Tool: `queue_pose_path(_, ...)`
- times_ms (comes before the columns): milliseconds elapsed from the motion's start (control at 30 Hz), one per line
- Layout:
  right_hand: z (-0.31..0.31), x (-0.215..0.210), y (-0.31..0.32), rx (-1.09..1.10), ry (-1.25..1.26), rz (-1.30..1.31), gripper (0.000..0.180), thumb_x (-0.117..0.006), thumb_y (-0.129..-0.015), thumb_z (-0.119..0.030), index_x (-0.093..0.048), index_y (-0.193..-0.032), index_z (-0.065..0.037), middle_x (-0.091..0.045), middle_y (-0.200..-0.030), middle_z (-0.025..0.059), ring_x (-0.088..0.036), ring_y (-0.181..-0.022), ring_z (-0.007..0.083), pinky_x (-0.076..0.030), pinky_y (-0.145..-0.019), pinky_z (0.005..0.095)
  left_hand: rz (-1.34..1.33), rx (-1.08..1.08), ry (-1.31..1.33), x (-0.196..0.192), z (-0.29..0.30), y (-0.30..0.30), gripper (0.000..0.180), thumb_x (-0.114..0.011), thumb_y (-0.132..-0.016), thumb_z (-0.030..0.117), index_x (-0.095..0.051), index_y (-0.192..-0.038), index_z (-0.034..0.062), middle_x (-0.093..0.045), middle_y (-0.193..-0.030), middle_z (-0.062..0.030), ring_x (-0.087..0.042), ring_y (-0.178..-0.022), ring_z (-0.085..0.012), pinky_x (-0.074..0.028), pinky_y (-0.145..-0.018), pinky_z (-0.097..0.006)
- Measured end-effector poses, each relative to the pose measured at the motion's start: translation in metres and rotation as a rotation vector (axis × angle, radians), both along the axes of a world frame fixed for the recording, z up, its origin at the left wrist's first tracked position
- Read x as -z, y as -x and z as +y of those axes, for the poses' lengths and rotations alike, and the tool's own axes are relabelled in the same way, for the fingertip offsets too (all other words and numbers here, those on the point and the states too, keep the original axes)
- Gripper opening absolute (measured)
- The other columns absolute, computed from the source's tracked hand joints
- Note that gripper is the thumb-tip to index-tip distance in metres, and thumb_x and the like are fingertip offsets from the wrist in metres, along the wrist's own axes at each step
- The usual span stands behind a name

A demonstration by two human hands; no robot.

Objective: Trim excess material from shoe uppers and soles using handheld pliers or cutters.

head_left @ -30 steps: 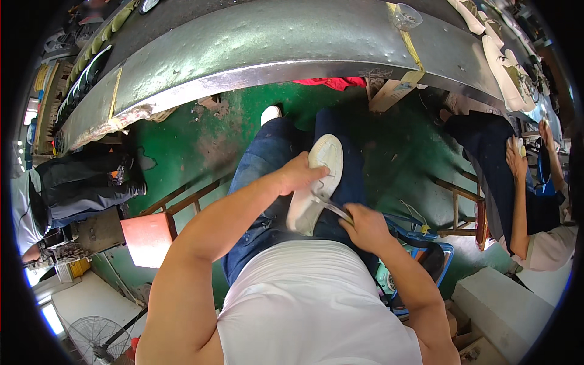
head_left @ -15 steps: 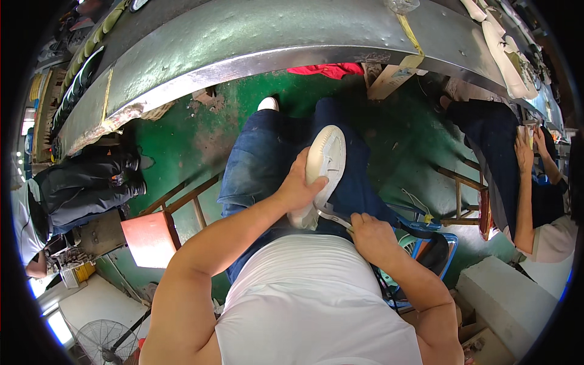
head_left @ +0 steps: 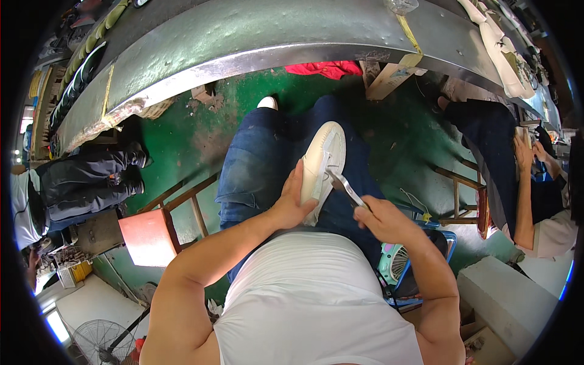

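A cream-white shoe (head_left: 329, 143) rests on my lap over my blue jeans, its toe pointing away from me. My left hand (head_left: 294, 202) is closed round its left side, fingers along the sole edge and thumb toward the heel. In my right hand (head_left: 385, 220) are metal pincers (head_left: 345, 187), gripped by the handle. Their curved head meets the shoe's upper near the middle; whether the jaws pinch material cannot be made out.
A metal-topped bench (head_left: 255, 39) curves across in front of me. To my left stands a red-topped stool (head_left: 146, 236); a small teal fan (head_left: 394, 263) is by my right hip. One person (head_left: 91, 185) is at the left, another (head_left: 486, 140) at the right. Pale shoe parts (head_left: 506, 58) lie on the bench.
My right hand has moved the pincers from the heel end up to the middle of the shoe and turned them. My left hand has slid lower along the shoe's side.
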State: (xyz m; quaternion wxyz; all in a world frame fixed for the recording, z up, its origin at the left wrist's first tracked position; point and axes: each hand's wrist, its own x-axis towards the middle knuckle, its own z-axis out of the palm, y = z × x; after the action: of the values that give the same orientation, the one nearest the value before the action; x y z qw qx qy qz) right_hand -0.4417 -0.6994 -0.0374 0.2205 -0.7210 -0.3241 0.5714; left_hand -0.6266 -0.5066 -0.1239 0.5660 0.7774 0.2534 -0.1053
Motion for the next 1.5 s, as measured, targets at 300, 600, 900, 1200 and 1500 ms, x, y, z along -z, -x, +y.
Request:
queue_pose_path(300, -0.011, 0.051, 0.021, 0.197, -0.259, -0.079, 0.034, -0.047, -0.105, -0.028, -0.059, -0.100, 0.003, -0.067, -0.084, 0.0159, -0.067, -0.071, 0.0257, -0.054, -0.067, 0.0347, -0.138, -0.210, 0.603, -0.015, 0.032, 0.005, 0.100, -0.072, -0.088, 0.010, -0.003, -0.160, 0.0039, -0.035, -0.157, -0.0164, -0.039, -0.142, -0.0226, -0.033, -0.115, -0.034)
queue_pose_path(600, -0.023, 0.070, 0.024, 0.409, -0.216, 0.110, 0.036, -0.045, -0.106, -0.029, -0.061, -0.104, 0.002, -0.067, -0.081, 0.0075, -0.066, -0.070, 0.0155, -0.053, -0.065, 0.0304, -0.528, -0.495, 1.344, -0.126, 0.086, -0.047, 0.072, -0.051, -0.099, 0.054, -0.036, -0.152, 0.0071, -0.052, -0.142, -0.0196, -0.058, -0.123, -0.0378, -0.053, -0.095, -0.059)
queue_pose_path(900, -0.020, 0.072, 0.019, 0.366, -0.162, 0.023, 0.038, -0.047, -0.105, -0.032, -0.062, -0.102, 0.003, -0.070, -0.081, 0.0105, -0.069, -0.072, 0.0189, -0.054, -0.067, 0.0329, -0.637, -0.497, 1.209, -0.153, 0.108, -0.110, 0.066, -0.035, -0.102, 0.061, -0.049, -0.141, 0.0099, -0.061, -0.127, -0.0170, -0.063, -0.114, -0.0366, -0.057, -0.089, -0.052)
queue_pose_path(1200, -0.007, 0.068, 0.008, 0.284, -0.080, 0.004, 0.041, -0.049, -0.104, -0.035, -0.063, -0.099, 0.003, -0.071, -0.081, 0.0112, -0.071, -0.073, 0.0208, -0.054, -0.068, 0.0337, -0.626, -0.465, 1.184, -0.156, 0.125, -0.134, 0.063, -0.034, -0.103, 0.058, -0.050, -0.141, 0.0102, -0.062, -0.126, -0.0167, -0.063, -0.114, -0.0371, -0.057, -0.089, -0.053)
queue_pose_path(1500, -0.002, 0.081, -0.013, 0.339, -0.047, 0.270, 0.039, -0.042, -0.108, -0.031, -0.062, -0.105, 0.003, -0.071, -0.088, 0.0105, -0.070, -0.074, 0.0168, -0.056, -0.071, 0.0319, -0.578, -0.501, 0.950, -0.164, 0.180, -0.240, 0.053, -0.038, -0.106, 0.049, -0.052, -0.135, 0.0078, -0.066, -0.118, -0.0123, -0.068, -0.103, -0.0302, -0.057, -0.088, -0.048)
